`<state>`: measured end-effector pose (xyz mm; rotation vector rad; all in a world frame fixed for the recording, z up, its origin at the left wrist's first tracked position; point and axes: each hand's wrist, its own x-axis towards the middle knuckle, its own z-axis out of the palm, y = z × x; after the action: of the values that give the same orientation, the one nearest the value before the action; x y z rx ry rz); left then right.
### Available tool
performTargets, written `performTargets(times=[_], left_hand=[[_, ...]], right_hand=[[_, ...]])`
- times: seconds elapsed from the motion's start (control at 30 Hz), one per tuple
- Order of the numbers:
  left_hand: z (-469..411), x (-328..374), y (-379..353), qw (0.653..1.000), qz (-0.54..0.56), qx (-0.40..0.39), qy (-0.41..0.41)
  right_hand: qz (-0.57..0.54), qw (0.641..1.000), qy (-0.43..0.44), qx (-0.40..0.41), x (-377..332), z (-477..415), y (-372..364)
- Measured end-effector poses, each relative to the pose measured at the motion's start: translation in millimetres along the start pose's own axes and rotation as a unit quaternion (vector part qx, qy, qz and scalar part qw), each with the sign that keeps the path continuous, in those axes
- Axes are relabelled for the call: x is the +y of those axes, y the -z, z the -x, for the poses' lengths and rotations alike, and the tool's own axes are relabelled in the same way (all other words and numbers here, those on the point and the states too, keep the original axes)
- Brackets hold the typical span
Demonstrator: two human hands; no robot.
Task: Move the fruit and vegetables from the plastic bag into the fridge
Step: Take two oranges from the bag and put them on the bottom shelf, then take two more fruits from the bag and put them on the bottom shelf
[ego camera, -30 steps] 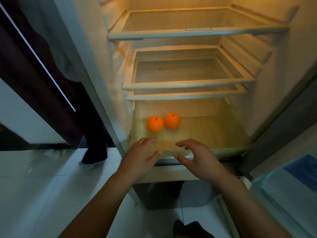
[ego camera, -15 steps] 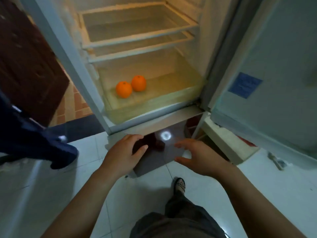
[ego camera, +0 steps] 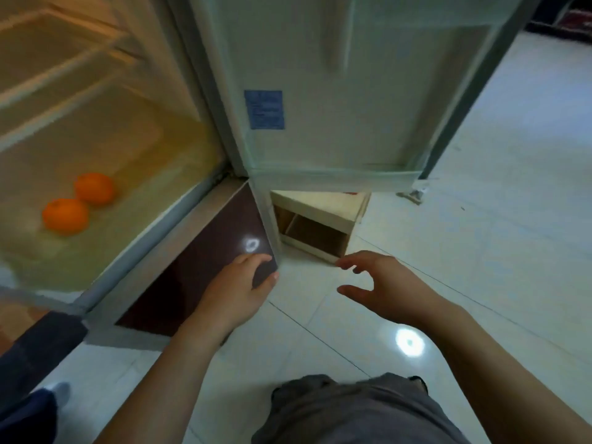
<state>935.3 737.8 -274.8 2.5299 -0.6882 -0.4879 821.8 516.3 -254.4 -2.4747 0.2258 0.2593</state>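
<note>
In the head view, the fridge [ego camera: 160,227] stands open at the upper left, its inside lit yellow. Two oranges lie on its bottom floor. The front orange [ego camera: 65,216] and the rear orange [ego camera: 95,188] touch or nearly touch each other. Both sit back from the floor's front lip and well away from its right-hand corner. Above them the shelves [ego camera: 64,78] show as pale, blurred bars.

The fridge door [ego camera: 336,75] is swung out at the top middle, its inner face toward the camera, with a blue label [ego camera: 264,109] on its left part. Under the door's lower edge a small wooden box [ego camera: 320,209] sits on the white tiled floor [ego camera: 480,251], its open side facing the person. Below the fridge's front lip runs a dark brown panel [ego camera: 198,270] that carries a bright spot of reflected light. A second light spot [ego camera: 410,342] lies on the tiles near the right forearm.

The left hand [ego camera: 238,290] is held in front of the brown panel's right corner, fingers loosely curved, thumb out to the right, holding nothing. The right hand [ego camera: 387,286] hovers over the tiles just before the wooden box, fingers spread and slightly bent, thumb apart below them, also empty. The two hands are near each other but not touching, and both are well apart from the oranges.

At the bottom edge the person's grey shorts [ego camera: 358,411] show. At the lower left corner is a dark trouser leg [ego camera: 25,411] of someone else.
</note>
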Motion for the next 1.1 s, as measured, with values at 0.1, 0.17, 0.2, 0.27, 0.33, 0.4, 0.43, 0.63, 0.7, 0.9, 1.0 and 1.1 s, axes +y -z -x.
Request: performTargets(times=[0.1,0.17,0.2,0.27,0.33,0.4,0.43,0.63,0.7,0.9,1.0,1.1], left_hand=[[-28,59,-24,0.997,0.003,-0.044,-0.056],[-45,105,-45,0.995,0.008,-0.065,-0.079],[-52,128,-56,0.994,0.010,-0.067,-0.087],[-65,176,-83,0.992,0.009,-0.065,-0.105],[-76,224,-114,0.990,0.009,-0.075,-0.120],[-87,268,-146,0.986,-0.004,-0.093,-0.142],[-92,289,-162,0.983,-0.018,-0.098,-0.154],[-121,371,-205,0.980,-0.029,-0.076,-0.183],[-135,382,-207,0.981,-0.035,-0.073,-0.174],[-186,395,-210,0.983,-0.058,-0.075,-0.155],[-220,397,-218,0.986,-0.045,-0.076,-0.142],[-271,405,-227,0.989,-0.017,-0.078,-0.128]], right_hand=[[-0.010,0.999,-0.032,0.022,42,25,29],[-0.013,0.998,-0.042,0.035,75,42,51],[-0.013,0.998,-0.046,0.040,92,50,63],[-0.012,0.997,-0.058,0.052,128,69,87],[-0.013,0.995,-0.075,0.071,167,87,109],[-0.015,0.992,-0.093,0.086,205,103,130],[-0.020,0.991,-0.102,0.087,224,110,140],[-0.032,0.988,-0.125,0.085,297,127,200],[-0.037,0.988,-0.126,0.086,317,125,216],[-0.054,0.988,-0.123,0.073,365,87,236],[-0.051,0.992,-0.113,0.037,384,59,249],[-0.039,0.992,-0.116,0.036,409,20,274]])
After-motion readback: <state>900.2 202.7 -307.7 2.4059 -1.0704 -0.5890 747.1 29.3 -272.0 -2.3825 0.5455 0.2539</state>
